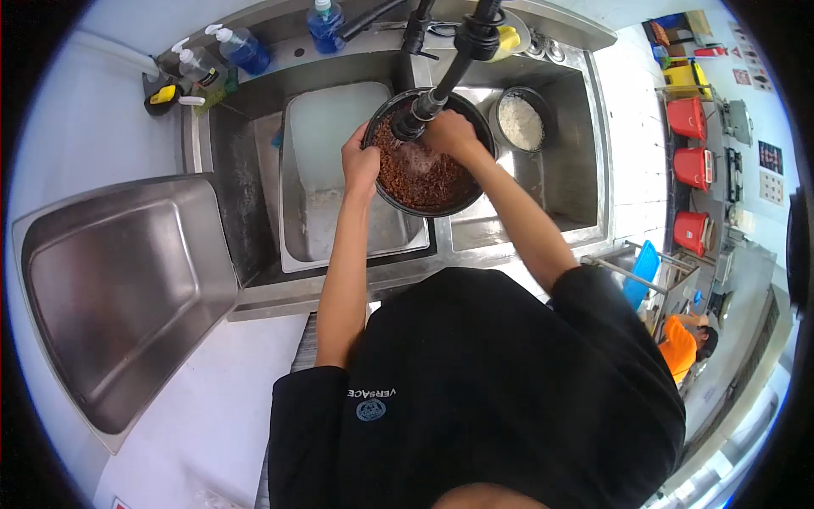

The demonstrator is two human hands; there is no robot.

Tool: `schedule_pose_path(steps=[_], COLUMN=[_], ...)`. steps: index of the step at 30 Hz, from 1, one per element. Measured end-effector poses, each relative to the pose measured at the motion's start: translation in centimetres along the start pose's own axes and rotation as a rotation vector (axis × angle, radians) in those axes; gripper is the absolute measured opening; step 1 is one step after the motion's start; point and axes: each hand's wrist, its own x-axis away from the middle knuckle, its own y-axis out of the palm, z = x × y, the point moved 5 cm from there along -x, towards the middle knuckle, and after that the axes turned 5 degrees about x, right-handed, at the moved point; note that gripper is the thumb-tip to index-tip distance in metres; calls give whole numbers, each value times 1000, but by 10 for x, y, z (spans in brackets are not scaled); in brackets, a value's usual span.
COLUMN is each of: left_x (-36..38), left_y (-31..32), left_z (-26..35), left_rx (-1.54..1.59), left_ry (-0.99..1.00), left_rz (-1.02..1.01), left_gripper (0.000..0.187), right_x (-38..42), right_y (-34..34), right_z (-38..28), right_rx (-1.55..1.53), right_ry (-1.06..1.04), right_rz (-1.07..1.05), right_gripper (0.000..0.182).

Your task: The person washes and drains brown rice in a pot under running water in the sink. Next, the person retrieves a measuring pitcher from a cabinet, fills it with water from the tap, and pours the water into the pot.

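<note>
- We see a black pot (431,210) over the wall between the two sinks, right under the black tap (436,97).
- In the pot we see red-brown grain (424,191), with water (415,155) on it.
- The left hand (360,166) holds the left rim of the pot, its fingers closed on the edge.
- The right hand (451,134) reaches down into the pot, near the end of the tap. Its fingertips are hidden, so we cannot tell if the fingers are wide or narrow.
- In the left sink (242,195) we see a metal tub (356,258) with cloudy water in it.
- In the right sink (570,187) we see a small pot (542,106) with white rice (519,125) in it.
- At the back we see soap bottles (326,30).
- Far off to the right, we see a person in orange (678,348).
</note>
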Motion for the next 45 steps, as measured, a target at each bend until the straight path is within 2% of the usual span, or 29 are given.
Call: schedule_pose_path(steps=[3,5,6,8,9,10,12,13,14,16,18,20,23,24,25,26,28,30,31,32,34,35,36,37,39,40,42,43,45], left_x=[-8,-5,-5,-2,1,3,3,-4,-12,-14,-8,-7,-15,-21,-19,-17,-38,-41,-43,-46,-50,-47,-44,-43,-38,-36,-40,-40,-37], left_y=[6,4,1,0,0,3,9,8,4,3,7,7,-2,-1,3,7,-4,-7,-9,-12,-12,-10,-13,-13,-10,-9,-8,-6,-8], left_z=[-2,2,4,5,1,-4,-5,-11,-14,-15,-6,0,6,8,14,21,9,11,9,7,5,5,8,9,11,12,9,7,5], left_rx=[-57,-75,-92,-42,18,16,37,34,-11,-65,83,55,-43,-104,-171,-235,-195,-132,-145,-160,-192,-196,-203,-183,-178,-174,-129,-72,-95], left_ry=[65,23,-16,-41,-72,-80,-15,-11,9,19,3,-3,6,18,9,1,-32,-11,-16,-26,-31,-34,-31,-39,-11,-21,-13,-14,-10], left_rz=[-16,0,18,11,12,7,10,6,-1,-17,16,13,28,48,45,27,-97,-117,-141,-142,-141,-118,-87,-90,-92,-61,-88,-123,-87], left_gripper=[57,56,56,55,55,55,54,54,55,57,54,54,54,54,56,57,62,66,66,68,70,70,69,69,69,70,70,70,69], right_x=[-3,9,20,49,49,38,7,4,2,26,41,24,-6,-5,-23,-28,-36,-38,-45,-52,-76,-83,-76,-63,-31,-19,2,3,2], right_y=[20,46,39,33,28,30,28,40,49,46,7,-16,7,12,46,52,63,51,59,59,82,93,86,67,15,-5,-19,-19,-9], right_z=[-36,-62,-59,-45,-32,-26,-10,-26,-23,-39,-36,-19,-18,-25,-31,-33,-38,-64,-66,-61,-76,-64,-49,-31,-2,-4,-20,-15,-16], right_rx=[-153,-218,-224,149,255,252,170,427,420,45,-4,-252,-683,-1056,-1791,-1831,-1907,-2335,-2247,-2258,-2350,-2291,-2161,-1858,-931,-642,-159,-166,254], right_ry=[44,-245,-242,-375,-384,-376,-33,-12,-11,-353,-256,-87,-386,-213,-152,-125,-75,-240,-90,-97,-740,-511,-361,-242,-73,-121,-451,-454,-579], right_rz=[37,311,319,-38,-90,-94,126,258,266,166,82,189,553,128,-134,-93,-7,-59,-131,-110,-650,-537,-393,-202,89,206,647,651,537], right_gripper=[38,47,47,51,54,54,59,61,61,50,46,43,29,24,23,20,26,22,17,17,13,9,16,24,39,46,40,40,45])
